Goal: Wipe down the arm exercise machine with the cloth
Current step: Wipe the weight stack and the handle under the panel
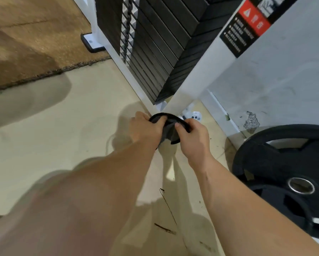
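Cloth (168,130), dark and bunched, is gripped by left hand (145,128) and right hand (193,139), low beside the arm exercise machine's white upright (201,67) under the weight stack (155,43). Wadded like this, it could smear rather than wipe, or slip loose.

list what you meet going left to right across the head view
brown mat → left hand → cloth → right hand → weight plate
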